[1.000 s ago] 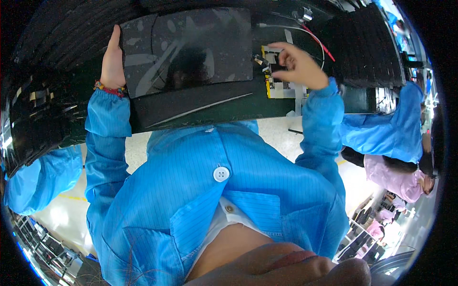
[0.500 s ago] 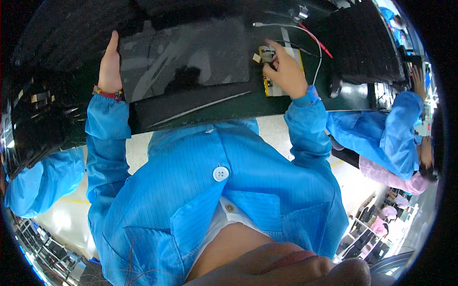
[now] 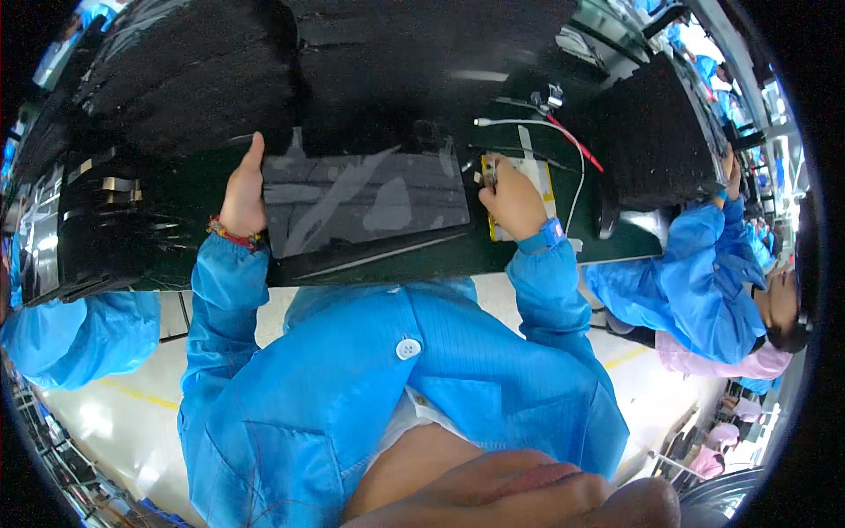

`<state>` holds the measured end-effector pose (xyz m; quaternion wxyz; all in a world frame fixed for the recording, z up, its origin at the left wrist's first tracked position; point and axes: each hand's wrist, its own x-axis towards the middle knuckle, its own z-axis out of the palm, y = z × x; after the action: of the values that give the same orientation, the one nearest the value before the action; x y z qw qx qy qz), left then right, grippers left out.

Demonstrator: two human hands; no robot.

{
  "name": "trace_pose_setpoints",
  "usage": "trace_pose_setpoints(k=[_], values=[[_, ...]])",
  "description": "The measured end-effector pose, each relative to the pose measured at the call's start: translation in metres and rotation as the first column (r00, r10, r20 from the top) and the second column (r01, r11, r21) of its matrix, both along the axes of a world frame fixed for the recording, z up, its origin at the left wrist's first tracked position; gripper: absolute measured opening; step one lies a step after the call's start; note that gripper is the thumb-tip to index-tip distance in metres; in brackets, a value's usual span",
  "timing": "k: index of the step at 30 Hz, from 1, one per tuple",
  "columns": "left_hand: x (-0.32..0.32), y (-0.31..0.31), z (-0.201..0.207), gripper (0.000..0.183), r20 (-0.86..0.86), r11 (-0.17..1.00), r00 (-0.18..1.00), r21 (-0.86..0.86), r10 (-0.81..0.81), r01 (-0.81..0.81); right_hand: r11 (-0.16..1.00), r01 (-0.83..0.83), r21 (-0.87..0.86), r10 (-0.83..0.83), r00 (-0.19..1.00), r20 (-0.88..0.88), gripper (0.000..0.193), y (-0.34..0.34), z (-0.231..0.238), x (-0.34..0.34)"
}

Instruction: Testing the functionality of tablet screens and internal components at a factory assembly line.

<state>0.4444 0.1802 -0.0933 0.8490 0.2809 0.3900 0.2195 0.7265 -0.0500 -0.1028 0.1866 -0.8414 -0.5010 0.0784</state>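
Observation:
A flat dark panel (image 3: 378, 198) with a glossy, streaked surface, like a screen, lies in front of me. My left hand (image 3: 244, 194) is against its left edge, seen nearly edge-on with fingers stretched away from me. Right of the panel lies a flat white battery-like pack (image 3: 536, 180) with yellow edges, partly under my right hand (image 3: 518, 201). The thumb and fingers of that hand are closed together at the pack's left edge. Whatever small piece is between them is hidden. A small tan square (image 3: 478, 178) shows beside the fingertips.
A white cable (image 3: 576, 145) curves around the pack, near a red pen-like stick (image 3: 588, 155). Stacked dark panels (image 3: 660, 132) stand at the right, with more dark material (image 3: 422, 62) behind. Co-workers in blue sleeves (image 3: 682, 264) sit on both sides.
The view has tilted, so the bench sits lower in the picture. My right thumb and fingers, earlier apart over a small grey piece, have come together. My left hand stays at the panel's edge.

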Motion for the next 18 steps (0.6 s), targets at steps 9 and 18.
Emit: trace_pose_setpoints(k=[9, 18], values=[[-0.005, 0.010, -0.005, 0.053, -0.169, 0.980, 0.985, 0.199, 0.026, 0.008, 0.992, 0.096, -0.085, -0.096, 0.995, -0.002, 0.056, 0.006, 0.010, -0.009], [-0.005, 0.009, -0.004, 0.059, -0.641, 0.349, 0.676, 0.767, 0.364, 0.539, 0.864, -0.423, 0.273, 0.400, 0.906, 0.139, 0.021, 0.006, 0.005, 0.011]])
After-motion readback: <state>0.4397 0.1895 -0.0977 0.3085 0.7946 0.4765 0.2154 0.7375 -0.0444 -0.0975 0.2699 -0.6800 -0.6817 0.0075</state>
